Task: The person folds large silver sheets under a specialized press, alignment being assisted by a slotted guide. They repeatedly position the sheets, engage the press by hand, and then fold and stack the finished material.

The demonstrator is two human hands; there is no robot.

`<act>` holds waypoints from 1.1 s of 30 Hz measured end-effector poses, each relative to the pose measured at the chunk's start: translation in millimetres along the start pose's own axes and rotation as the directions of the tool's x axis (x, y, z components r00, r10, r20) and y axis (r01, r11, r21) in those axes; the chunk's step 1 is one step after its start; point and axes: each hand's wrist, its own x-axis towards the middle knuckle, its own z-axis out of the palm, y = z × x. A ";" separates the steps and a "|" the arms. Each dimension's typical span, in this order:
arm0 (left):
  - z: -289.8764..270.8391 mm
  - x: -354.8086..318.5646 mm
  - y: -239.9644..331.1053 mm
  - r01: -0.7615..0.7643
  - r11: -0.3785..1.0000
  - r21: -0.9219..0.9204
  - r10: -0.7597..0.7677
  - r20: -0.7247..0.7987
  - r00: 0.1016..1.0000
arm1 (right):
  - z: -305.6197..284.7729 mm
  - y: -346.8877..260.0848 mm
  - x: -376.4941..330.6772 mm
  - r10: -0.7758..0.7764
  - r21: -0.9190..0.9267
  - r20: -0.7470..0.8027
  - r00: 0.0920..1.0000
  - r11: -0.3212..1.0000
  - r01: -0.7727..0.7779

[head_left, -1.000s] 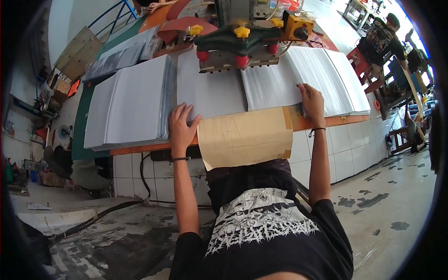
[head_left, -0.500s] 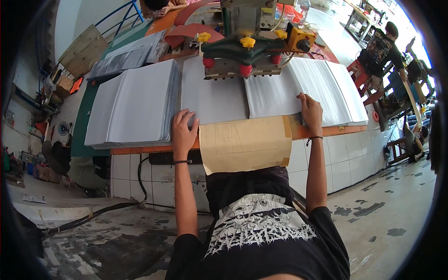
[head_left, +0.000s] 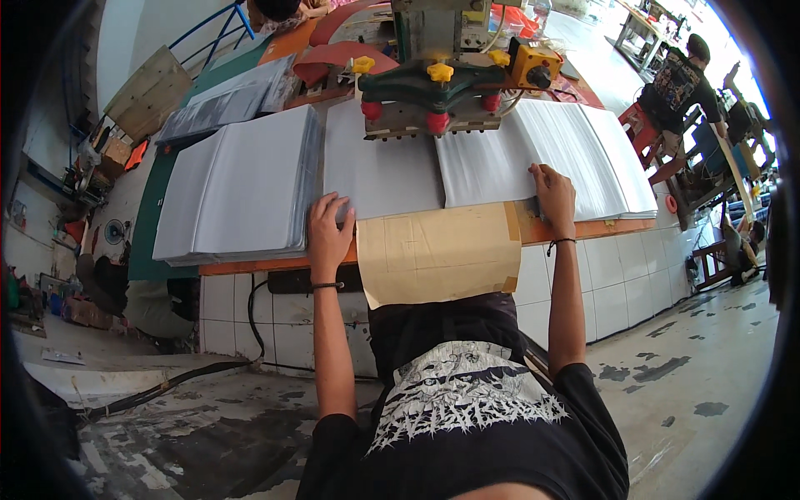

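- Several white sheets (head_left: pixel 383 162) lie between left fingers (head_left: pixel 327 202), loosely spread, seemingly gripping nothing, and right fingers (head_left: pixel 542 171), curled; their grip I cannot tell.
- Better to keep sheets flat, fingers away from press (head_left: pixel 433 124).

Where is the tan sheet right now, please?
In the head view, the tan sheet is near the picture's centre, jutting past the near edge of the orange table toward the person, between the left hand and right hand.

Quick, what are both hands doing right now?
Left hand: open, near the left edge of the middle white sheet.
Right hand: curled at the streaked white sheets; can't tell if gripping.
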 end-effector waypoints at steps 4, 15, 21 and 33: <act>-0.8 1.1 6.3 -0.012 1.000 -0.007 0.012 -0.016 1.000 | 5.0 7.8 -1.0 -0.026 -0.018 -0.049 0.998 1.000 0.025; -0.5 0.8 1.9 -0.004 1.000 -0.008 0.004 -0.017 1.000 | 1.4 4.9 -2.9 -0.037 -0.004 -0.013 0.999 0.999 0.037; 0.1 0.6 0.3 -0.025 0.999 -0.022 0.024 -0.032 0.999 | 0.4 3.4 -2.1 -0.043 -0.021 0.000 0.999 0.999 0.043; 1.2 2.4 0.1 -0.017 0.999 -0.041 0.015 -0.032 0.999 | 4.3 11.3 0.1 -0.057 -0.006 0.001 0.998 0.998 0.057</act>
